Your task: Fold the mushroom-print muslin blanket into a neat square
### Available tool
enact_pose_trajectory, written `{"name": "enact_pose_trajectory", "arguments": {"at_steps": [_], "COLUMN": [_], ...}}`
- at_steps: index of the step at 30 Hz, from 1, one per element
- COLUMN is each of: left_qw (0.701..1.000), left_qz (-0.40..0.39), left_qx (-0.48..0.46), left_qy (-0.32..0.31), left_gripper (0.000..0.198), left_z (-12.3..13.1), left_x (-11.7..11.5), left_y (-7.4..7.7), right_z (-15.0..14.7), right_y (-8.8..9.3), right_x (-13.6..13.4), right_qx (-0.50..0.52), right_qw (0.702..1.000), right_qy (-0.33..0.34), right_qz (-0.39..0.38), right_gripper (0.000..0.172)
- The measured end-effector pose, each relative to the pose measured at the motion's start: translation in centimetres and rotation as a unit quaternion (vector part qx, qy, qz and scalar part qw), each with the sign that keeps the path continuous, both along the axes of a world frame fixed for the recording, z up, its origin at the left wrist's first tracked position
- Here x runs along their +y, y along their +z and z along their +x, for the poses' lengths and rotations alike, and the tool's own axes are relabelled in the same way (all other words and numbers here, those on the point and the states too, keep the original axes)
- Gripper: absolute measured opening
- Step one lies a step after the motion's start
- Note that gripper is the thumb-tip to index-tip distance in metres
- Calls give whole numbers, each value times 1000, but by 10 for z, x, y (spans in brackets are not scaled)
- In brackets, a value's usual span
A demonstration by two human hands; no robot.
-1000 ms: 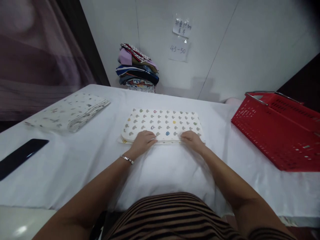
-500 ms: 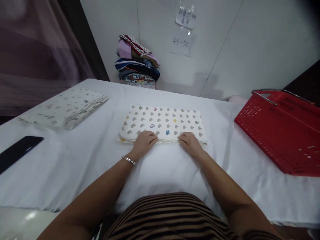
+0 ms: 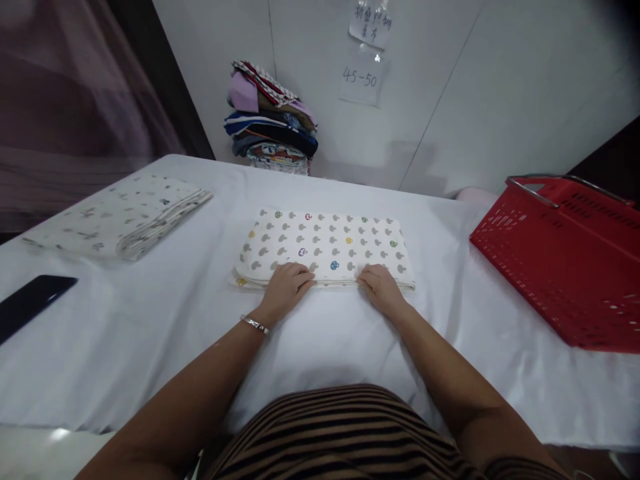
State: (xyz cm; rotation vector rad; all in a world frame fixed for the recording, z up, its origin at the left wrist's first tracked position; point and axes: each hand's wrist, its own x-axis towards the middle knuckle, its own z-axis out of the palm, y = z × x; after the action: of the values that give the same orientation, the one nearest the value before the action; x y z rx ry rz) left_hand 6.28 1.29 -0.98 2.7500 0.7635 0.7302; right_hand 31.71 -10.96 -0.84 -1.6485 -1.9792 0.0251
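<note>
"Two hands are touching the cloth?"

"Yes. The left hand and right hand are curling their fingers over its near edge; whether they're pinching or only pressing, I can't tell. It's lying folded mid-table, between the phone and the basket."

"What could be going wrong?"

"Its layers could be slipping out of line, if one hand is tugging harder. A lower layer is already peeking out at the near-left corner."

"Anything changing?"

"Compared with a second ago, the right fingers are bunching tighter, slightly nearer the left hand. The cloth is keeping its place; the view is shifting, so less phone is showing."
</note>
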Motion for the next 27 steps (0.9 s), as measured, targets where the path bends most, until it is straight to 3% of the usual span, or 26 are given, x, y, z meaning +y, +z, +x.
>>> {"name": "enact_pose_trajectory", "arguments": {"at_steps": [27], "left_qw": [1000], "left_qz": [17], "left_qx": [6], "left_qy": [-25], "left_gripper": [27], "left_z": [12], "left_x": [-5], "left_y": [-1], "right_z": [-15], "right_y": [-1], "right_x": [4], "right_qx": [-13], "right_qw": [1000], "right_qy": [-12], "right_qz": [20], "right_gripper": [22]}}
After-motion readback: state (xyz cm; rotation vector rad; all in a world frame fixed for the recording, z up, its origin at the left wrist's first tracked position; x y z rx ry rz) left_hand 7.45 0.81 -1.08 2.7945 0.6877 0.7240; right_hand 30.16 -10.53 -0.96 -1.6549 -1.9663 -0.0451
